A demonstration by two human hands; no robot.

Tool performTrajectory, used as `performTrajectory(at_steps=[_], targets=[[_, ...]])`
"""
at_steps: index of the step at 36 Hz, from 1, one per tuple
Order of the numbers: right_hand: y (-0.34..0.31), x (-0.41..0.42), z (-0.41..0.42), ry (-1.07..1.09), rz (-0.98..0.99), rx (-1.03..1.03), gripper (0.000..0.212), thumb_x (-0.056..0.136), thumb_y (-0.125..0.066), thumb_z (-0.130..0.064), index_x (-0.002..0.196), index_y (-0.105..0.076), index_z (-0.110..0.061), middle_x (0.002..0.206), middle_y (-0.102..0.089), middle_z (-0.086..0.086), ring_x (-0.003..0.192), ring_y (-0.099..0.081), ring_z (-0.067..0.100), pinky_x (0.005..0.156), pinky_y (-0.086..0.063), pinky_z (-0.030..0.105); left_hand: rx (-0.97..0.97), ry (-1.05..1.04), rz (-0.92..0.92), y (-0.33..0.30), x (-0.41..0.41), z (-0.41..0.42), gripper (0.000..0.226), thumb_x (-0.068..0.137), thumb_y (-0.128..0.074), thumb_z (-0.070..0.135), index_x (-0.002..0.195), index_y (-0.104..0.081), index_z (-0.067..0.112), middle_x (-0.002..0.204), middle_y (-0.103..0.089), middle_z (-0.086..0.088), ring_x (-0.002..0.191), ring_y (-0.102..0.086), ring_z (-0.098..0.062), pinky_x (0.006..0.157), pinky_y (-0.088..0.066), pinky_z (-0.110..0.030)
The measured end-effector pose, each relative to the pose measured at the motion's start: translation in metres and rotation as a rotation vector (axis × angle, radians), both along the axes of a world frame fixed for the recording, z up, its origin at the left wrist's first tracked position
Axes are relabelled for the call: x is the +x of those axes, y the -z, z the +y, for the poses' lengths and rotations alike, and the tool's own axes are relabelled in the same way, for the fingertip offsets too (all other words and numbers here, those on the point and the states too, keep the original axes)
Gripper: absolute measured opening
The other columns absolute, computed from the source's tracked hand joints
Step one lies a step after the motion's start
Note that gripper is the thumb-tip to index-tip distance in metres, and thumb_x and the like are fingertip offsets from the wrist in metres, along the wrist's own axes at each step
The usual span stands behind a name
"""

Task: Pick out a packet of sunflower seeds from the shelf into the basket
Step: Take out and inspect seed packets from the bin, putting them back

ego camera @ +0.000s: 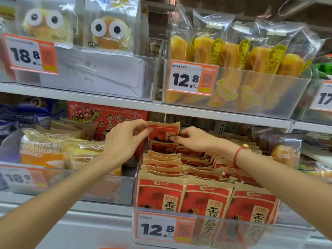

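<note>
Both arms are reaching deep into the lower shelf. At the far end of a clear bin (pixel 251 229) full of red-and-tan sunflower seed packets (pixel 206 198), one packet (pixel 164 131) is standing higher than its neighbours, upright, its long axis running up and down, its crimped tan top edge pointing at the shelf above and its printed face turned toward the person. The left hand (pixel 125 139) is pinching the packet's left edge between thumb and curled fingers. The right hand (pixel 193 139), a red cord bracelet (pixel 237 155) sitting on its wrist, is gripping the lower right part of the same packet with bent fingertips. A price tag (pixel 156 229) reading 12.8 is showing on the bin's front. Bread packs (pixel 45 150) are lying in the bin to the left.
</note>
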State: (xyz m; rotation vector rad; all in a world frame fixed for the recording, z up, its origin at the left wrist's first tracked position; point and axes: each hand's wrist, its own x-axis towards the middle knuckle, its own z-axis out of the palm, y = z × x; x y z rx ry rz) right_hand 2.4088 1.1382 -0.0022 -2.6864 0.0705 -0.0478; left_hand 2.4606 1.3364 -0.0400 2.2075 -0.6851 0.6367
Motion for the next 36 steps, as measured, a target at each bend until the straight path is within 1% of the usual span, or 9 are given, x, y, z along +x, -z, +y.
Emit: performTrajectory(at_steps=[6,10,14,18,24,28,32,34,36], targets=[[0.002,0.007,-0.003,0.003,0.164,-0.071,0.054,0.1,-0.038,-0.052,0.135,-0.053,-0.013,0.131,-0.059,0.007,0.114,-0.057,0.021,0.102,-0.043,0.033,0.233,-0.028,0.076,-0.003,0.018,-0.015,0.021,0.097,-0.053,0.041,0.106,-0.07,0.034,0.072,-0.066,0.013,0.076,-0.065,-0.01,0.063,-0.049,-0.028],[-0.004,0.001,-0.005,-0.014,-0.102,-0.044,0.044,0.098,-0.05,-0.042,0.135,-0.054,-0.018,0.133,-0.059,0.004,0.122,-0.055,0.02,0.099,-0.042,0.028,0.297,-0.018,0.11,-0.003,0.029,-0.016,0.025,0.095,-0.057,0.038,0.109,-0.073,0.025,0.064,-0.058,0.013,0.075,-0.064,-0.015,0.071,-0.055,-0.034],[0.003,-0.001,-0.007,-0.084,-0.321,-0.268,0.031,0.095,-0.059,-0.031,0.123,-0.067,-0.022,0.116,-0.07,0.0,0.102,-0.065,0.017,0.091,-0.054,0.039,0.199,0.039,0.058,0.0,0.027,-0.013,0.031,0.092,-0.062,0.041,0.116,-0.07,0.023,0.108,-0.071,0.005,0.101,-0.064,-0.016,0.082,-0.053,-0.035],[0.008,0.001,-0.005,-0.078,-0.415,-0.311,0.024,0.094,-0.06,-0.029,0.113,-0.073,-0.023,0.11,-0.073,-0.004,0.097,-0.065,0.015,0.088,-0.055,0.038,0.119,0.05,-0.001,0.004,0.022,-0.012,0.022,0.09,-0.062,0.042,0.107,-0.073,0.032,0.096,-0.073,0.011,0.088,-0.064,-0.006,0.067,-0.047,-0.024],[0.009,0.017,-0.004,-0.04,-0.328,-0.238,0.028,0.095,-0.06,-0.031,0.115,-0.072,-0.015,0.106,-0.073,0.002,0.088,-0.067,0.016,0.08,-0.056,0.036,0.227,-0.022,0.037,-0.007,0.031,-0.017,0.028,0.092,-0.06,0.045,0.108,-0.074,0.027,0.09,-0.072,0.006,0.075,-0.057,-0.01,0.067,-0.045,-0.027],[0.011,0.03,-0.001,0.004,-0.251,-0.252,0.029,0.096,-0.056,-0.031,0.114,-0.07,-0.013,0.105,-0.072,0.003,0.085,-0.064,0.017,0.077,-0.054,0.033,0.321,-0.053,0.056,-0.01,0.035,-0.023,0.027,0.095,-0.056,0.042,0.113,-0.072,0.03,0.097,-0.074,0.002,0.086,-0.064,-0.018,0.071,-0.046,-0.029],[0.013,0.035,-0.002,0.036,-0.075,-0.214,0.03,0.098,-0.051,-0.026,0.098,-0.072,-0.004,0.066,-0.057,-0.002,0.058,-0.048,0.011,0.054,-0.037,0.023,0.442,-0.047,0.123,-0.008,0.039,-0.027,0.029,0.098,-0.051,0.035,0.122,-0.066,0.032,0.117,-0.069,0.0,0.106,-0.063,-0.025,0.081,-0.046,-0.031],[0.012,0.036,-0.004,0.064,0.009,-0.193,0.034,0.098,-0.048,-0.021,0.098,-0.071,0.004,0.065,-0.053,0.003,0.059,-0.046,0.015,0.057,-0.037,0.026,0.512,-0.028,0.191,-0.009,0.039,-0.03,0.029,0.1,-0.046,0.031,0.123,-0.063,0.026,0.103,-0.067,-0.003,0.096,-0.061,-0.025,0.078,-0.044,-0.03],[0.009,0.033,-0.002,0.068,0.087,-0.203,0.036,0.1,-0.044,-0.021,0.102,-0.068,0.005,0.081,-0.059,0.011,0.069,-0.05,0.018,0.066,-0.041,0.03,0.526,-0.01,0.267,-0.008,0.041,-0.032,0.021,0.102,-0.041,0.029,0.103,-0.055,0.014,0.084,-0.057,-0.001,0.083,-0.054,-0.022,0.073,-0.04,-0.029]])
